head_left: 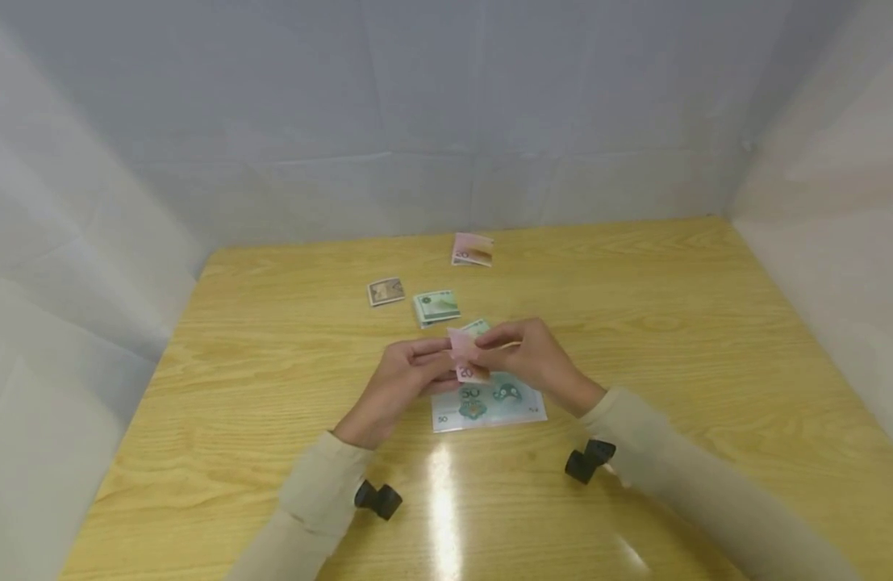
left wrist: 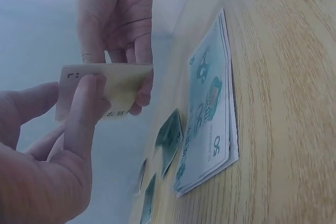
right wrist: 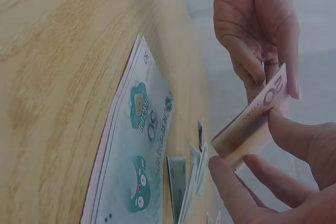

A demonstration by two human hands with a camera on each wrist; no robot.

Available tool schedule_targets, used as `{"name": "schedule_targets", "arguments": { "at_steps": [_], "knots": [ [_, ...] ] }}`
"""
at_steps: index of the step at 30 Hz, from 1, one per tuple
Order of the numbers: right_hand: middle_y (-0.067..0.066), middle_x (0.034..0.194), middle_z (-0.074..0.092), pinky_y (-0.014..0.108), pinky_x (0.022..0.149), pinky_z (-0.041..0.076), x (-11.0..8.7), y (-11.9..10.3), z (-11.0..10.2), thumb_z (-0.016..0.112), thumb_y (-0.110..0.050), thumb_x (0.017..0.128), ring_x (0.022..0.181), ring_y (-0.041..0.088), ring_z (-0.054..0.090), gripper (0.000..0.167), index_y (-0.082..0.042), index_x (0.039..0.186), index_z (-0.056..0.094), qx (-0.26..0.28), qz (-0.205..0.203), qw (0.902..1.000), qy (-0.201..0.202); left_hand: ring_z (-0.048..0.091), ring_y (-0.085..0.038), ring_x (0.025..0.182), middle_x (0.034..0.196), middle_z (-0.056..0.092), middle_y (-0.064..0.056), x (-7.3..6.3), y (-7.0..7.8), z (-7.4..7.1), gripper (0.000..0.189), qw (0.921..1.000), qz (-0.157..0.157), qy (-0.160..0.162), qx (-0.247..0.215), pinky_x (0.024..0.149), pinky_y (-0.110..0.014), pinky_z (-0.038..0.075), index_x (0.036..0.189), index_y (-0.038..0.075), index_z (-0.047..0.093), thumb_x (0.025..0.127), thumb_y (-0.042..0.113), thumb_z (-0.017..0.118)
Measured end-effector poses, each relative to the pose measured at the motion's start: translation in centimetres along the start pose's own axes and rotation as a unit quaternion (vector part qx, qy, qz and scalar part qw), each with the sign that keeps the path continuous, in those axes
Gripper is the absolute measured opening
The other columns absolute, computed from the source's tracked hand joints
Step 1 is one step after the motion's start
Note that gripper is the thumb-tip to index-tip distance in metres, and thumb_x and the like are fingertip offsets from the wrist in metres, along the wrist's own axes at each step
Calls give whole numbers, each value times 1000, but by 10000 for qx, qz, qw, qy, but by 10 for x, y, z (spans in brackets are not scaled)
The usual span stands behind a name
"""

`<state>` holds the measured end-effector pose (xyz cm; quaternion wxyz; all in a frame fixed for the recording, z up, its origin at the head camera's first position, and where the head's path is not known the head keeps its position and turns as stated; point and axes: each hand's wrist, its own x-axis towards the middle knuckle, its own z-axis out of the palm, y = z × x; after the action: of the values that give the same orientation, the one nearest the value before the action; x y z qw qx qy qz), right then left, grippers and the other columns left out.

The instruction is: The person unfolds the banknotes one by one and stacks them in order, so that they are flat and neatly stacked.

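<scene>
My left hand and right hand meet over the middle of the table, both pinching a folded pink-and-brown 20 banknote. In the right wrist view the folded note shows "20 YUAN" and stands tilted between the fingers of both hands. The left wrist view shows the left thumb lying across the note's face. Below the hands lies a small stack of flat green 50 banknotes, its upper part hidden by the hands. A folded green banknote shows just behind the fingers.
Farther back on the wooden table lie a folded green note, a small folded brown note and a folded pink 20 note. White sheeting hangs behind the table and along both sides.
</scene>
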<state>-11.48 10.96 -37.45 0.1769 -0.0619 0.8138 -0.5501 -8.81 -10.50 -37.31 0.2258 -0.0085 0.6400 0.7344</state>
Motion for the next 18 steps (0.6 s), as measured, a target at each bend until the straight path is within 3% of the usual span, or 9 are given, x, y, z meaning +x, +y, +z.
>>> {"name": "schedule_targets", "arguments": {
  "at_steps": [11,18],
  "knots": [
    [8,124,70,41,91,61,-5,0,3,80,-29,89,102,22,72,37,-10,121,74,194,-179,9990,-357,70,-28,109,128,66,-20,3,-1,4,42,9999,-14,54,108,93,-35,60,138,-5,55,101,13,63],
    [3,117,73,38,90,61,-10,-4,4,79,-29,91,103,20,69,34,-12,120,75,-209,-579,9973,-390,72,-26,103,126,67,-20,4,-3,4,42,9998,-49,161,112,91,-33,61,137,-5,57,101,15,65]
  ]
}}
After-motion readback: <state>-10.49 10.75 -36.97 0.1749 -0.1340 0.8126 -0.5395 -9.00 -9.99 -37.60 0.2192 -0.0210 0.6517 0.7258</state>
